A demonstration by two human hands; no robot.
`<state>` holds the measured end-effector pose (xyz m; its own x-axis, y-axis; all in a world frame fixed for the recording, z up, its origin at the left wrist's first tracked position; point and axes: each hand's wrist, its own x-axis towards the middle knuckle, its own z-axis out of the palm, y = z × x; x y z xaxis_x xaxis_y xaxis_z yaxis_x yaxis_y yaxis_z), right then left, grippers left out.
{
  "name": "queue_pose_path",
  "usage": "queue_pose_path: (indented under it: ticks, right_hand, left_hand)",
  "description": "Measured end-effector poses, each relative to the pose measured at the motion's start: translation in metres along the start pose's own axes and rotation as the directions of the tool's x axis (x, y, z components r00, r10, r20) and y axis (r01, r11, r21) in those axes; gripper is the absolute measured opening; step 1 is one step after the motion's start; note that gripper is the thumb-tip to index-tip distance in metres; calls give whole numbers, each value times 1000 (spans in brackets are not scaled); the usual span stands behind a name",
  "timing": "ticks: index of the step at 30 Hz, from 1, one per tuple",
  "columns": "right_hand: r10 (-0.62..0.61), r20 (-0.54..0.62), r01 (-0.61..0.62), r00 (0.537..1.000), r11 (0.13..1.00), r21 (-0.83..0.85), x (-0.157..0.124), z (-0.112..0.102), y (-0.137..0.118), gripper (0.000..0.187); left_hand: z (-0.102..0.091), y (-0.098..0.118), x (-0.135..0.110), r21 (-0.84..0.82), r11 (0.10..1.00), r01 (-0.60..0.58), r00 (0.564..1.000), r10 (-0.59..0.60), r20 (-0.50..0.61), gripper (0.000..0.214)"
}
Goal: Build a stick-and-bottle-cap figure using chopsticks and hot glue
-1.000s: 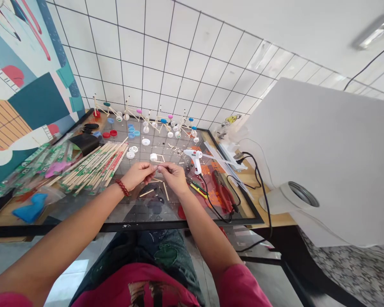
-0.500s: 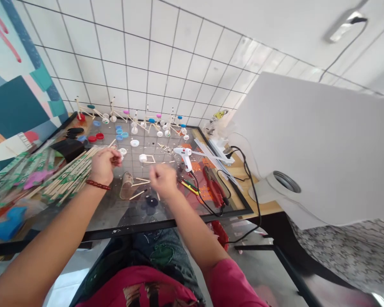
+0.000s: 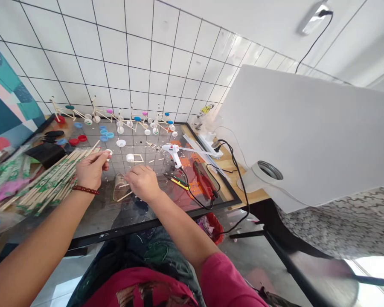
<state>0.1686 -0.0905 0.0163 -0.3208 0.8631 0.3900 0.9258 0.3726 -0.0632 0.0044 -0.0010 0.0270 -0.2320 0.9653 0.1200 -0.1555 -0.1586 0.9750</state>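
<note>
My left hand, with a dark red bead bracelet on the wrist, pinches a white bottle cap between thumb and fingers above the glass-topped table. My right hand is closed, palm down, its fingers curled; whatever they hold is hidden. Just left of it lie a clear cup on its side and wooden sticks. Beyond the right hand sits a small stick frame joined to a white cap. A loose white cap lies farther back.
A white glue gun rests to the right, near red-handled pliers and a yellow cutter. Stick models with caps line the back. Wrapped chopsticks pile up at left, with blue caps behind. Black cables cross the right edge.
The view has shifted to the right. My right hand has moved slightly left, closer to the sticks by the cup. The white cap shows more clearly in my left fingers.
</note>
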Motion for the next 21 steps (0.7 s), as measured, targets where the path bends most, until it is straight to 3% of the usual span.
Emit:
queue_pose_path:
  ticks: [6, 12, 15, 18, 21]
  right_hand:
    - [-8, 15, 7, 1000, 999, 54, 0, 2, -4, 25]
    - [190, 9, -188, 982, 966, 179, -2, -3, 11, 12]
    - [260, 24, -260, 965, 943, 209, -3, -3, 20, 21]
    - [272, 18, -268, 962, 934, 237, -3, -2, 23, 32]
    - [260, -4, -250, 966, 934, 257, -2, -2, 21, 29]
  left_hand:
    - [-2, -10, -7, 111, 992, -62, 994, 52, 92, 13]
    - [-2, -4, -21, 210, 962, -177, 955, 116, 273, 12]
    - [0, -3, -27, 226, 939, -260, 922, 171, 347, 6]
    - [1, -5, -28, 250, 932, -263, 921, 165, 352, 5]
    - [-2, -7, -25, 272, 939, -212, 948, 130, 289, 9]
